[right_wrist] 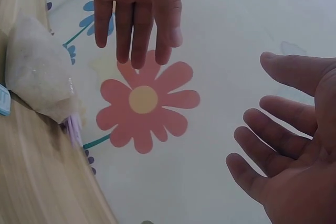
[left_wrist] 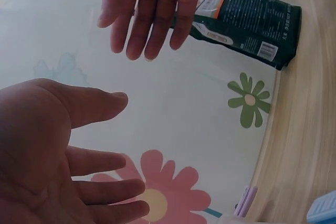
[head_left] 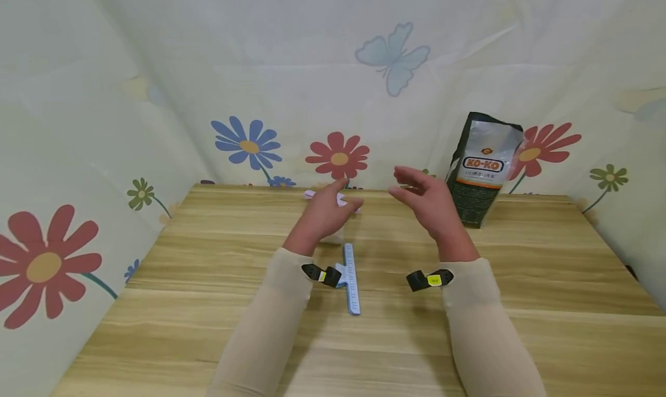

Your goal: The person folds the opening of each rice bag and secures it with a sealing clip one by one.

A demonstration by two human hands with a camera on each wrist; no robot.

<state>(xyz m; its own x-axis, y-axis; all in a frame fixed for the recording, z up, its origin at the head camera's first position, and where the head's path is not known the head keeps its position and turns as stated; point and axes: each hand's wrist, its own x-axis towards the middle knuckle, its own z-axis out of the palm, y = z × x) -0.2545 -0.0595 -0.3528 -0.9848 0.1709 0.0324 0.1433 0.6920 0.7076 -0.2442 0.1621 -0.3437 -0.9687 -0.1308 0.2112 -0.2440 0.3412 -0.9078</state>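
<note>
My left hand (head_left: pixel 325 213) is held over the table with its fingers spread and nothing in them. Across from it my right hand (head_left: pixel 430 205), also bare, has its fingers loosely extended, palm turned toward the left one. Below and behind the left hand is a clear plastic bag with pale contents (right_wrist: pixel 39 69), mostly covered by that hand in the head view. A purple sealing clip (head_left: pixel 310 194) shows at the bag's far end. Nearer to me lies a light blue sealing clip (head_left: pixel 352 287), partly overlapped by the left wrist strap.
A dark green and silver KO-KO bag (head_left: pixel 481 183) stands upright at the back right of the wooden table (head_left: pixel 546 270), just beyond the right hand. Behind the table hangs a white cloth (head_left: pixel 291 56) printed with flowers and a butterfly; it runs along the sides too.
</note>
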